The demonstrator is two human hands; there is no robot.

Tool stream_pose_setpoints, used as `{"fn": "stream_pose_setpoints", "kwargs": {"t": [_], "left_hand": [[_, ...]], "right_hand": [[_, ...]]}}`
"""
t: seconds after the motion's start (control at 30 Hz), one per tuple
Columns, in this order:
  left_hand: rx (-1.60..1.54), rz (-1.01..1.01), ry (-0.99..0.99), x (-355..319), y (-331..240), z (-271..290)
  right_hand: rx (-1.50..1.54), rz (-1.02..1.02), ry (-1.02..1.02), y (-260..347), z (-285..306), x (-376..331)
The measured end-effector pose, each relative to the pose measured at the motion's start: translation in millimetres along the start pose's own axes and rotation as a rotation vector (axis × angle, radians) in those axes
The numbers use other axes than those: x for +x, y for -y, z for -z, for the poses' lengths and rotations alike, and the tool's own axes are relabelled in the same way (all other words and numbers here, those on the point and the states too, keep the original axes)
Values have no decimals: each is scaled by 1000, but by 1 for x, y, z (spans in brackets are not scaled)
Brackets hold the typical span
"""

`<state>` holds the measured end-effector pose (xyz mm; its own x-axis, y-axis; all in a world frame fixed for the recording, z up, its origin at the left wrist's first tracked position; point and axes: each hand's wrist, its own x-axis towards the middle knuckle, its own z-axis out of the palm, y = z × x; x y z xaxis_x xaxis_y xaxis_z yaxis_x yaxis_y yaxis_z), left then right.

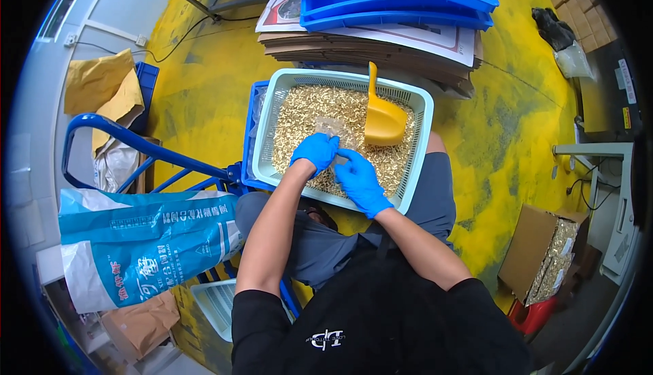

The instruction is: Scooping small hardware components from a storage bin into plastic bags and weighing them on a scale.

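Both hands wear blue gloves and are close together over a pale green plastic basket full of small brass-coloured metal pieces. My left hand is closed on a small clear plastic bag, whose far end sticks out beyond the fingers. Fingertips of my right hand pinch close beside the left fingers, apparently at the near edge of the same bag; the exact grip is partly hidden. A yellow scoop lies on the pieces to the right, handle pointing away over the basket's far rim.
Beyond the basket, blue trays sit on stacked flat cardboard. A blue tubular cart handle and a blue-and-white sack are at the left. An open carton holding bags of brass-coloured pieces stands at the right.
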<state>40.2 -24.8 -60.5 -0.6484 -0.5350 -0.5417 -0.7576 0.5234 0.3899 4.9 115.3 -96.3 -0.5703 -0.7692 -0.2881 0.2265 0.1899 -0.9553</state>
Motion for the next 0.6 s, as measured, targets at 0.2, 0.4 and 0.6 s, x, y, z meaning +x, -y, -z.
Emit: {"fn": "stream_pose_setpoints", "kwargs": {"t": [0.2,0.4,0.6], "left_hand": [[-356,-96,-162,-23,13,15],[-633,-113,-291,-87,27,61],[-659,-55,-680,-187,58,88]], "right_hand": [[-300,110,-181,14,66,-22],[-613,228,-159,-8,86,-29],[-597,220,-56,-22,92,-24]]}}
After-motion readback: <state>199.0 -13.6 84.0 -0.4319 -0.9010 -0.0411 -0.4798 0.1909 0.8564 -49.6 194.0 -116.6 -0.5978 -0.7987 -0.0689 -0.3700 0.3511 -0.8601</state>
